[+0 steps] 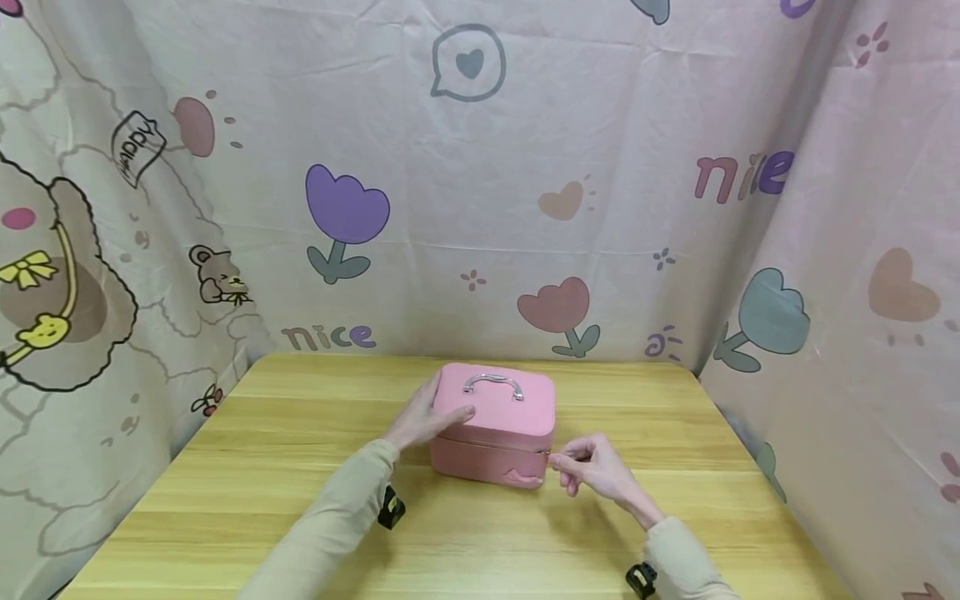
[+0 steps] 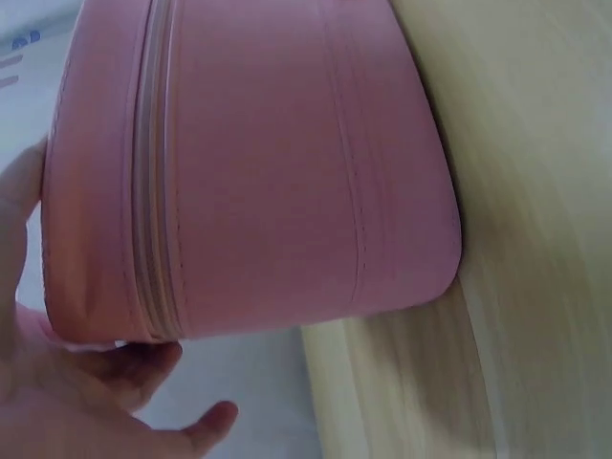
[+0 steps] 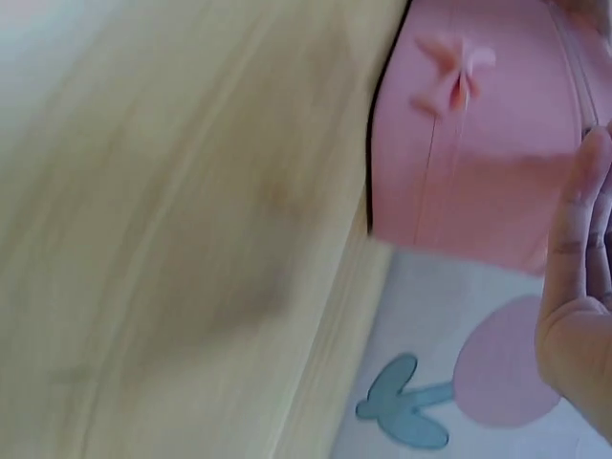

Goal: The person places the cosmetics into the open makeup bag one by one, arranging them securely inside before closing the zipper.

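Observation:
A pink vanity case (image 1: 491, 433), lidded, with a silver handle (image 1: 493, 383) on top, stands on the wooden table. My left hand (image 1: 427, 417) rests on its left side, the thumb spread over the lid and the other fingers around the rear corner. In the left wrist view, some of those fingertips (image 2: 218, 418) stick out past the case. At the front right corner, my right hand (image 1: 596, 468) pinches the zipper pull (image 1: 543, 452); the fingers mostly hide it. A zipper track (image 2: 153, 172) runs around the case below the lid. A pink bow (image 3: 457, 75) decorates the front.
The wooden table (image 1: 315, 417) extends on both sides of the case. Behind it and at both sides hangs a pale curtain (image 1: 450, 167) printed with flowers, hearts and words. Black devices (image 1: 391, 507) are strapped at both wrists.

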`<state>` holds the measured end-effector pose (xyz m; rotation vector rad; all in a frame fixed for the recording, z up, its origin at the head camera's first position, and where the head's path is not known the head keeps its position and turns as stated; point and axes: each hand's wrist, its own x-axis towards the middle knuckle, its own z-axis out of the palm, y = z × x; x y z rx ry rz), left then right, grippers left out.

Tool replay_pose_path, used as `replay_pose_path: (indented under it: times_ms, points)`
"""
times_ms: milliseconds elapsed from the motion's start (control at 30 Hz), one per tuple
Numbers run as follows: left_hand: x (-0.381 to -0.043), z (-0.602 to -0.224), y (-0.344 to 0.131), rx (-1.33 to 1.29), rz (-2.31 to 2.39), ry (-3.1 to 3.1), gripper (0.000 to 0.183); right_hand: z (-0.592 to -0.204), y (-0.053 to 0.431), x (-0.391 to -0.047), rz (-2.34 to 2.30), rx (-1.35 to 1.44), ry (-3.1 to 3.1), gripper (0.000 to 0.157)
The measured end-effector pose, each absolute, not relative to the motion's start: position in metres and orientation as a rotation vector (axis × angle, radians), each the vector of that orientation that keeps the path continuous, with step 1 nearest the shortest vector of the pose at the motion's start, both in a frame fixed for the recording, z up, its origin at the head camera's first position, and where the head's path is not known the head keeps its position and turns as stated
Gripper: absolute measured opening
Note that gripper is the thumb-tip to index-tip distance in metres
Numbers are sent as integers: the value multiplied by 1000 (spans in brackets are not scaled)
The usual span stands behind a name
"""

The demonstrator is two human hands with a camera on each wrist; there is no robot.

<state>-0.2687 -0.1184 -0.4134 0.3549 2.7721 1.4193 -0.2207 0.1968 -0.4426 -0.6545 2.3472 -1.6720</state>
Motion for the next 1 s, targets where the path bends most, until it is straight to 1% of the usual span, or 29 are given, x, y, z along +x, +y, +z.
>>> replay_pose_path:
  times_ms: [100, 300, 567, 667, 833, 1000]
  points:
    - [-273, -412, -121, 346, 1402, 2742, 108, -443, 206, -224, -1660, -673, 2338, 30]
    - [-282, -410, -122, 390, 1407, 2705, 107, -443, 214, -231, -1637, -727, 2309, 38]
    - [-294, -410, -126, 452, 1432, 2659, 105, -444, 221, -236, -1682, -717, 2327, 30]
    - [-299, -410, -127, 480, 1440, 2635, 105, -444, 222, -237, -1694, -680, 2334, 32]
    - [-304, -410, -131, 502, 1480, 2575, 104, -446, 218, -237, -1704, -652, 2264, 39]
    - [-303, -412, -138, 482, 1503, 2582, 102, -452, 209, -234, -1716, -710, 2187, 36]
